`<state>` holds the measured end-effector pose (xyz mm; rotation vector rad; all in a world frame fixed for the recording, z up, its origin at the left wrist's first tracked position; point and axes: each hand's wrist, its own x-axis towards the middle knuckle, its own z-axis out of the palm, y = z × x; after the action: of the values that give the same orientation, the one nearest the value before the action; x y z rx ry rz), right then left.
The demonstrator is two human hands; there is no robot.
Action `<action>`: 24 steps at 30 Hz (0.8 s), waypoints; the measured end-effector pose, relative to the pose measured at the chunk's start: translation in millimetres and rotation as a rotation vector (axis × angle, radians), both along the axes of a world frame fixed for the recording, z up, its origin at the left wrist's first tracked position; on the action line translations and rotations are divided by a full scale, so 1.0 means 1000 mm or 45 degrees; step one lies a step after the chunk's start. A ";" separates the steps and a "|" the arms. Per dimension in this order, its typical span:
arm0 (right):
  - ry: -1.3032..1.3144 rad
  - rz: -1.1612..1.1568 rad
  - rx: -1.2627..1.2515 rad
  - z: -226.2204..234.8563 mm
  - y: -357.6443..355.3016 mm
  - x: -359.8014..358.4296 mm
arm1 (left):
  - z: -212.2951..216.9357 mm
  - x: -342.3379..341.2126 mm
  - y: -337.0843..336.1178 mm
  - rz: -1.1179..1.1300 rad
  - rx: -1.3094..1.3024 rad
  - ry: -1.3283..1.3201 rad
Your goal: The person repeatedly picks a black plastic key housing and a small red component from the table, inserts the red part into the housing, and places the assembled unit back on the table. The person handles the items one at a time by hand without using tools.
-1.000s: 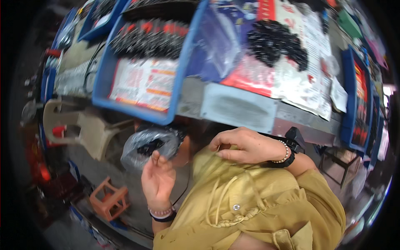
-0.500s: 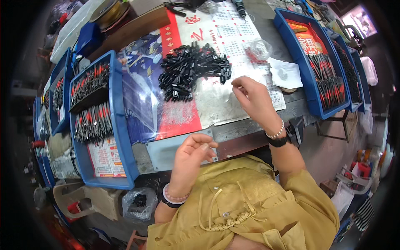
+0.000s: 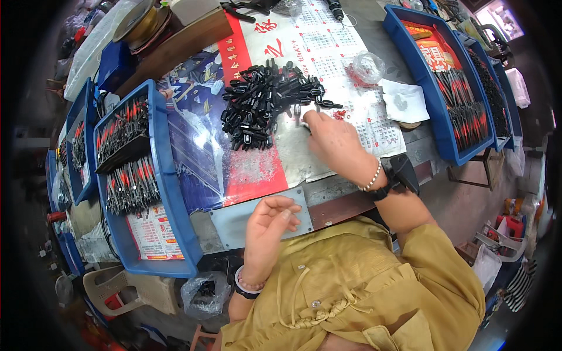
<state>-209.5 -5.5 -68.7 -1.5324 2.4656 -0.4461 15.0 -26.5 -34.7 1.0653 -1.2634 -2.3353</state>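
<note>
On bench, right hand (image 3: 331, 140) now reaches black parts pile (image 3: 263, 102), fingers hidden – left hand (image 3: 266, 225) loosely curled, empty.

A heap of glossy black parts (image 3: 266, 105) is seen on a red and white printed sheet (image 3: 304, 64), with a blue illustrated sheet (image 3: 196, 140) to its left. Blue trays (image 3: 170, 193) at left and right (image 3: 424, 88) are filled with black and red pieces. A mustard-yellow shirt (image 3: 351, 286) is worn nearest the camera. A white beaded bracelet (image 3: 372, 177) and black wristband (image 3: 389, 187) are worn on the right wrist.
</note>
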 end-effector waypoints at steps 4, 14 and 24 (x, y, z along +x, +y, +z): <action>-0.908 0.176 -0.321 0.019 0.040 0.027 | -0.003 -0.009 0.007 0.040 -0.151 0.052; -1.663 -0.064 -0.344 0.021 0.075 0.042 | -0.015 -0.023 0.016 -0.208 -1.265 -0.246; -1.319 0.014 -0.639 0.011 0.079 0.040 | -0.012 -0.032 0.024 -0.235 -0.889 -0.216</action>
<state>-170.0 73.9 -57.8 -0.9994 1.5688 -1.4826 -16.6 -2.3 -46.3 0.9303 -2.0958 -1.6867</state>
